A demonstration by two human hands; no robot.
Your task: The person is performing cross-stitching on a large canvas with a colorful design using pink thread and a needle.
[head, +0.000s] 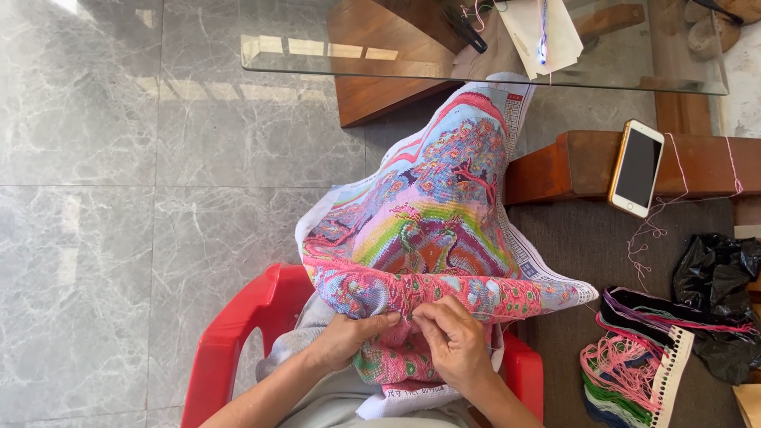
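Grey marble floor, red plastic chair (238, 333), left hand (349, 337) bunching the cross-stitch canvas (432, 214) w/ right hand (452, 337) pinching at its fold, so imo the pink thread (658, 226) could snag or knot.

Left hand (349, 337) and right hand (452, 341) pinch, fingertips nearly meeting.

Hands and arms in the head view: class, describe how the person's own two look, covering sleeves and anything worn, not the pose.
Both are bare. The left hand and right hand wear no gloves, and no rings, watch or bracelet can be seen. Both forearms are uncovered as far as the bottom edge of the picture, so no sleeves show. Light grey clothing lies between the arms.
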